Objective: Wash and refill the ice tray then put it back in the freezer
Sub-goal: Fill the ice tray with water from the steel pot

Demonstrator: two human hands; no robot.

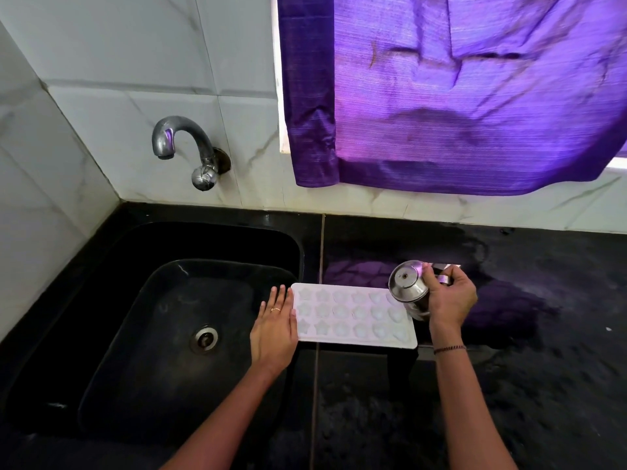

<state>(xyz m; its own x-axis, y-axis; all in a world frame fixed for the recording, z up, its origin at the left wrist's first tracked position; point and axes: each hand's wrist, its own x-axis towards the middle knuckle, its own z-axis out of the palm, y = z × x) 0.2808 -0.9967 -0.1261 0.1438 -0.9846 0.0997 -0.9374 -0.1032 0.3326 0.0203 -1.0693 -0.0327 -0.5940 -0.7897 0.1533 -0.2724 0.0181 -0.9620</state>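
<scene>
Two bare forearms reach in from the bottom edge, one over the sink and one over the black table (pixel 529 395). A thin beaded bracelet (pixel 449 348) circles the right wrist. The left hand (pixel 274 329) lies flat, fingers straight and together, its side touching the left end of the white ice tray (pixel 353 317); a ring (pixel 275 309) shows on one finger. That tray sits flat on the table just right of the sink, with its three rows of moulded cells facing up, some of them star-shaped. Whether the cells hold water cannot be told. The right hand (pixel 451 300) is curled round a small steel pot (pixel 409 288), holding it tipped over the tray's right end, base turned toward the camera. To the left, the black sink (pixel 112 337) has a round metal drain (pixel 204 339) in its floor. Behind it, a curved metal tap (pixel 183 144) juts from the white tiled wall (pixel 101 62). A purple curtain (pixel 458 96) hangs over the window farther right, its colour reflected on the wet-looking tabletop.
</scene>
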